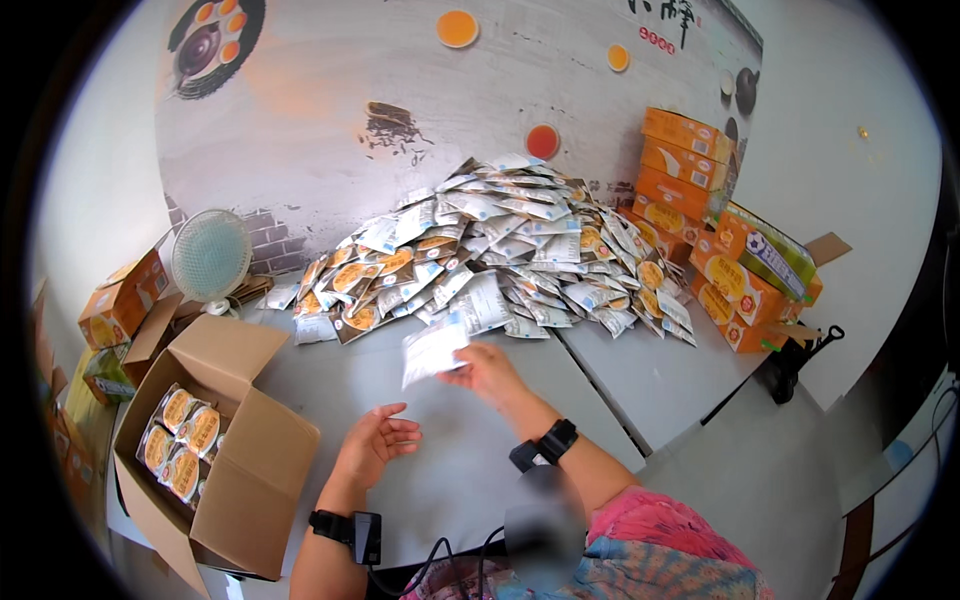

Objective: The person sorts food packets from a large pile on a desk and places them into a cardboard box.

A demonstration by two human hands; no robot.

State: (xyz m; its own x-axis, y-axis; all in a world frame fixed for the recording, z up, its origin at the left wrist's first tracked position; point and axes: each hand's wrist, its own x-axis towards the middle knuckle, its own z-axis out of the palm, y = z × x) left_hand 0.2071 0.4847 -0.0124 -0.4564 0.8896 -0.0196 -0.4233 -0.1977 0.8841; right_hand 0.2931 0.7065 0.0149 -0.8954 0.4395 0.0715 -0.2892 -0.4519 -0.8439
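Observation:
My right hand (487, 374) grips a white sachet (430, 354) by its right edge, held over the table just in front of a big heap of sachets (500, 240). The heap's packets are white on one side, and brown with a yellow-orange picture on the other. Below and left of the held sachet, my left hand (378, 442) is open with its fingers apart and nothing in it. To its left stands an open cardboard box (255, 480) with several packets (180, 440) inside, picture side up.
Orange cartons (685, 165) are stacked at the back right, with more cartons (740, 290) beside them. A round pale fan (211, 255) stands at the back left, near an orange box (122, 305). A dark seam (600, 390) divides the grey tabletop (470, 470). A printed wall rises behind.

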